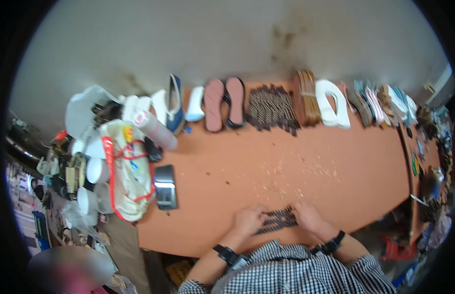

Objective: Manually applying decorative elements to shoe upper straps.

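Left hand (248, 220) at left end of dark patterned piece (276, 221), right hand (308, 216) at right end; fingers curled onto it, but whether pinching or merely pressing, cannot tell. Piece lies between hands on orange-brown table (208, 157), near table's front edge. Beyond hands, wide stretch of tabletop, pale crumbs (270, 186) scattered on it. Farther out, row along wall: pink-soled sandals (214, 104), dark woven pile (271, 105), white soles (332, 104). Left of left hand, well apart: black box (165, 187), red-trimmed bag (127, 181). Table's right edge well right of right hand.
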Action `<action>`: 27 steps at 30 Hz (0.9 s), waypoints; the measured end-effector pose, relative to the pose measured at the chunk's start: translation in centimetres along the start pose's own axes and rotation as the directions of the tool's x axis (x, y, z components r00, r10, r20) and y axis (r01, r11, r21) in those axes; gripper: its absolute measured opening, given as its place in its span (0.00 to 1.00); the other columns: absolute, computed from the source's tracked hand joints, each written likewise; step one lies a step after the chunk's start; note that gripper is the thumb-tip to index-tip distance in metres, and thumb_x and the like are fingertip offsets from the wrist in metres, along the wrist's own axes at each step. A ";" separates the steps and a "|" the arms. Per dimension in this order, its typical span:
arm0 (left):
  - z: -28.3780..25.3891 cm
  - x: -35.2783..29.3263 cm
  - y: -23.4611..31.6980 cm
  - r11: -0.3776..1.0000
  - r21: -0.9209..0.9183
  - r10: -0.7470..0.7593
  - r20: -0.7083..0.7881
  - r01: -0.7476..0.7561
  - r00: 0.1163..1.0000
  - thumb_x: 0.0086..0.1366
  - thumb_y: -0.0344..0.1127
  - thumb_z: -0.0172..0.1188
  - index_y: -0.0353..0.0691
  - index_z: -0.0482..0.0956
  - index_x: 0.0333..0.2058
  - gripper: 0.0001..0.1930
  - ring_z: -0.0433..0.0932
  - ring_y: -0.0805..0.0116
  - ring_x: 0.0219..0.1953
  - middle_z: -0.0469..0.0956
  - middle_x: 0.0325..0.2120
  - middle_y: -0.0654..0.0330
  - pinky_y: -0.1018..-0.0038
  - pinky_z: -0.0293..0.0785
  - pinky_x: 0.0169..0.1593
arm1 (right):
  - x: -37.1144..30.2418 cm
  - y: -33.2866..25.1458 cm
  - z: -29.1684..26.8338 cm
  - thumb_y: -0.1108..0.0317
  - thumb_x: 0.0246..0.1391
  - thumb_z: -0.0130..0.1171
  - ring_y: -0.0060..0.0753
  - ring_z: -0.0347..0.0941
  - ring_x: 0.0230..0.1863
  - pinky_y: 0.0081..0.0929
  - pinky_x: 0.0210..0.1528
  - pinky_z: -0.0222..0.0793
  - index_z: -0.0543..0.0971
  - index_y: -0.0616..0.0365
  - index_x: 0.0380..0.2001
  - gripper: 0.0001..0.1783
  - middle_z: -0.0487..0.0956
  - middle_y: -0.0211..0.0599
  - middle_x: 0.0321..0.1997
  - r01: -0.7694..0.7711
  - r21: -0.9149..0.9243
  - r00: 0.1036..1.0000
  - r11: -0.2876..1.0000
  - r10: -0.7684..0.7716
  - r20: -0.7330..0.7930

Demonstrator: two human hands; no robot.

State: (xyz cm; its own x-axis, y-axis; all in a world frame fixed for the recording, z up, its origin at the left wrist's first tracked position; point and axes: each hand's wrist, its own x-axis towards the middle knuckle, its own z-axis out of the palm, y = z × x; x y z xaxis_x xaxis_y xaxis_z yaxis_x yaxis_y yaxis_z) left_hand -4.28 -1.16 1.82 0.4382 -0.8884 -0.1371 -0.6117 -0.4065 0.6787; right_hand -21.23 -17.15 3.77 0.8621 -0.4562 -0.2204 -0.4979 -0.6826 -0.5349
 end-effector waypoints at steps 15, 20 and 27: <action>-0.2 0.8 -0.6 0.993 -0.115 -0.026 -0.029 0.023 0.999 0.53 0.36 0.61 0.44 0.80 0.31 0.07 0.78 0.62 0.29 0.78 0.28 0.60 0.69 0.74 0.33 | 2.6 0.2 -1.0 0.65 0.47 0.57 0.52 0.73 0.35 0.42 0.38 0.68 0.71 0.59 0.29 0.10 0.76 0.49 0.31 -0.042 -0.019 0.995 0.999 0.044 0.095; 0.1 1.1 -0.9 0.981 -0.184 -0.054 0.029 0.059 0.998 0.51 0.33 0.64 0.41 0.79 0.30 0.07 0.77 0.65 0.28 0.77 0.26 0.59 0.73 0.73 0.32 | 0.8 1.2 0.0 0.66 0.48 0.57 0.50 0.74 0.36 0.39 0.39 0.69 0.74 0.61 0.32 0.10 0.77 0.48 0.32 -0.058 0.153 0.997 0.987 0.065 -0.042; -0.4 0.5 -0.6 0.950 -0.301 -0.075 0.031 0.081 0.997 0.51 0.29 0.64 0.37 0.79 0.30 0.07 0.76 0.70 0.26 0.76 0.24 0.61 0.77 0.72 0.31 | 3.4 5.0 -4.4 0.68 0.53 0.54 0.49 0.76 0.32 0.37 0.37 0.71 0.77 0.62 0.36 0.10 0.79 0.49 0.31 -0.332 0.174 0.910 0.927 0.363 -0.198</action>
State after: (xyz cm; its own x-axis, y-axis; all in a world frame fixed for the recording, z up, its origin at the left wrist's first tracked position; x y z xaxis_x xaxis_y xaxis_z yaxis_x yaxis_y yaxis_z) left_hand -3.42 -1.28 1.69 0.4620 -0.8616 -0.2104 -0.3475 -0.3941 0.8509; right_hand -21.24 -24.61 3.91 0.5856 -0.7764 -0.2329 -0.7313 -0.3822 -0.5648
